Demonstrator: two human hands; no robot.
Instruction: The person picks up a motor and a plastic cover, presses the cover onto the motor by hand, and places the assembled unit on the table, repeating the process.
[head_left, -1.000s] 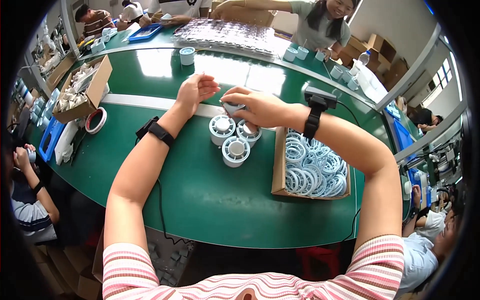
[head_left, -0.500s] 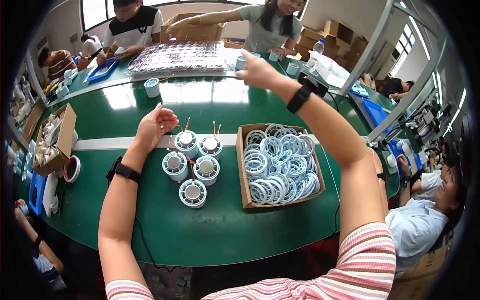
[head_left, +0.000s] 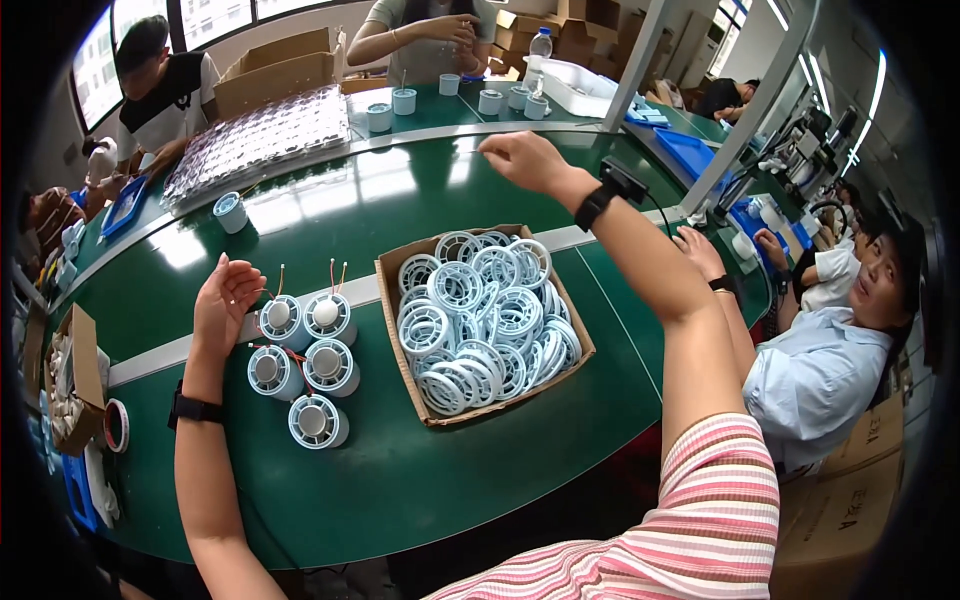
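Note:
My left hand (head_left: 226, 300) is open, palm turned up with the fingers slightly curled and nothing in it. Just to its right stand several light blue, round fan-like units (head_left: 318, 422) with slotted tops and grey or white centres. Thin red and white wires rise from some of them. My right hand (head_left: 528, 162) hovers over the far part of the green table, its fingers bent in and closed, with no object visible in them. Below and left of it sits a cardboard box (head_left: 408, 392) full of light blue plastic rings (head_left: 456, 287).
A single blue unit (head_left: 230, 213) stands farther off at left. Several more blue cups (head_left: 404, 101) are across the table, near a person (head_left: 425, 45). At far left is a box of white parts (head_left: 85, 375) beside a tape roll (head_left: 117, 425). Another person (head_left: 825, 400) sits at right.
The view has swung right, shifting the table's things leftward. My right hand's outstretched finger has bent in. The person across has drawn back an outstretched arm and brought both hands together.

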